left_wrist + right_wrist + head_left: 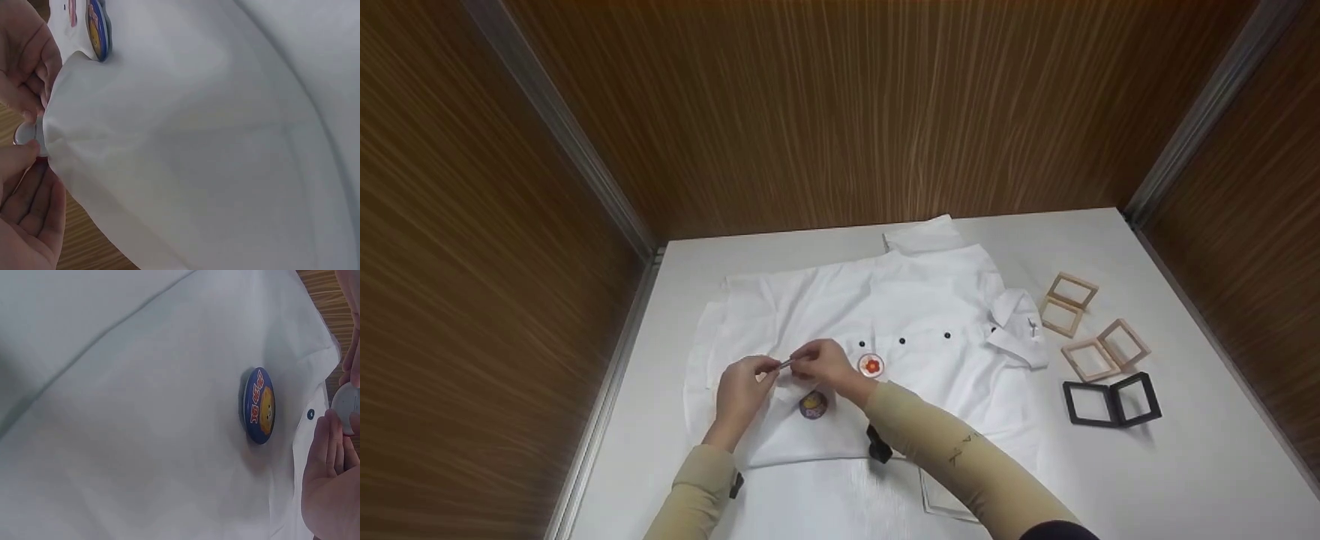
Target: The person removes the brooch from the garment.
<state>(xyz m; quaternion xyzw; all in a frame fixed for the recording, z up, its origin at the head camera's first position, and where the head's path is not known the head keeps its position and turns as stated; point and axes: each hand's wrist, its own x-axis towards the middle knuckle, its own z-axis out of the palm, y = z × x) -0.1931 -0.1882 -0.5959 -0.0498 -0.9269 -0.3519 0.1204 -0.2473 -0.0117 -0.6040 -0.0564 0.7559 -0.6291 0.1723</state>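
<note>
Both hands meet over a white shirt [930,300] laid flat. Between the fingertips of my left hand [741,391] and right hand [826,363], a small round pin badge [785,364] is pinched, seen nearly edge-on from the head. Its pale back and a bit of red rim show in the right wrist view, on the badge [344,406]. Shirt cloth is drawn up against it in the left wrist view. Just below the right hand, a blue-purple badge with a yellow figure [813,405] sits on the shirt. Right of that hand lies a clear badge with a red flower [871,365].
At the right stand two open wooden frames [1061,316] [1086,358] and an open black frame [1091,403]. A flat pale-edged item [937,499] lies partly under the right forearm. Wood-grain panels [840,112] enclose the white table [1200,465] at the back and sides.
</note>
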